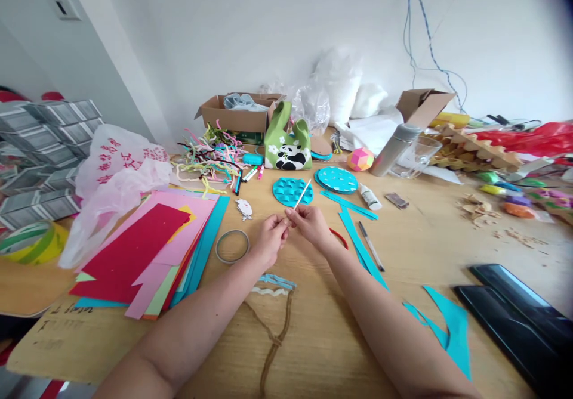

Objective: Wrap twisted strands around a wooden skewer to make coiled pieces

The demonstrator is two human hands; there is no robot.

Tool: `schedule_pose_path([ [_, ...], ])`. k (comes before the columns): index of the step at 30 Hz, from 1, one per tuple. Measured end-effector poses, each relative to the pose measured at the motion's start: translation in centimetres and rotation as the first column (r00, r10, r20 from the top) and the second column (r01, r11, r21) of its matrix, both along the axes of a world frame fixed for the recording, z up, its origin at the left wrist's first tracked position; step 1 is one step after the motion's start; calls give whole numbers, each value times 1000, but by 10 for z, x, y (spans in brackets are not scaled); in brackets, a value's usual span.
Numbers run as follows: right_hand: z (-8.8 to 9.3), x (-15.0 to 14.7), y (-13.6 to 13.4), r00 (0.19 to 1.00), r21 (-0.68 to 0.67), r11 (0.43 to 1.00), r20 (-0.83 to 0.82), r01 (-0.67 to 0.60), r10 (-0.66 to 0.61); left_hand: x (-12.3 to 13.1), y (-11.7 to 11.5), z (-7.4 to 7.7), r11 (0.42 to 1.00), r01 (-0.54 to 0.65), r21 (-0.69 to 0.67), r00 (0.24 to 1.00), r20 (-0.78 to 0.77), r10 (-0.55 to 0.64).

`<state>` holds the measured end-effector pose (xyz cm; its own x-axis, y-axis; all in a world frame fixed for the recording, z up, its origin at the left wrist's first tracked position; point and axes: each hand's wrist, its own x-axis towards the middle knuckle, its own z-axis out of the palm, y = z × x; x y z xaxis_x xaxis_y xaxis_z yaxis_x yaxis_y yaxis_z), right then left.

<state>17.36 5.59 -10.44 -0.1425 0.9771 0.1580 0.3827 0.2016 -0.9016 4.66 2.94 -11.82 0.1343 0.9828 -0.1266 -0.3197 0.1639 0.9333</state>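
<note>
Over the worktop point(322, 351), best to steady both forearms point(201, 321), stretched forward and converging. Meeting at the fingers: left hand point(271, 239), closed, contents impossible to tell, and right hand point(313, 225). Before the blue disc point(286, 191), pinched in right fingers, slanting upward: white stick point(302, 192), best gripped lightly against bending.

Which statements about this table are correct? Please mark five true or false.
1. The bare right hand pinches a thin white stick-like piece. True.
2. The two hands are far apart. False: the bare left hand is close beside the right.
3. The green bag with a panda picture stands left of the pink-orange ball. True.
4. The rectangular red paper sheet lies under the pink sheets. False: the red sheet lies over the pink sheets.
5. The slim grey-black pen lies right of both hands. True.
</note>
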Motion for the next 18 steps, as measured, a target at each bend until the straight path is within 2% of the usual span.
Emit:
schedule_pose_path([
  [3,-4,-2,1,998,22,998,33,50,-51,0,0,-1,1000,-18,24,1000,-20,18],
  [6,-4,-3,1,999,6,999,2,36,-36,0,-1,-1,998,-30,53,999,-37,32],
  [9,1,-1,-1,997,-58,998,-76,5,-9,2,-4,1,1000,7,30,1000,-11,-7],
  [12,8,2,-3,985,-125,992,-169,25,-46,2,-4,4,998,63,-19,996,71,-62],
  [16,11,6,-2,977,-151,988,-205,28,-59,0,-3,6,993,120,-1,990,74,-120],
  [18,11,9,0,975,-134,991,-218,23,-52,-1,-2,5,994,108,5,992,68,-108],
])
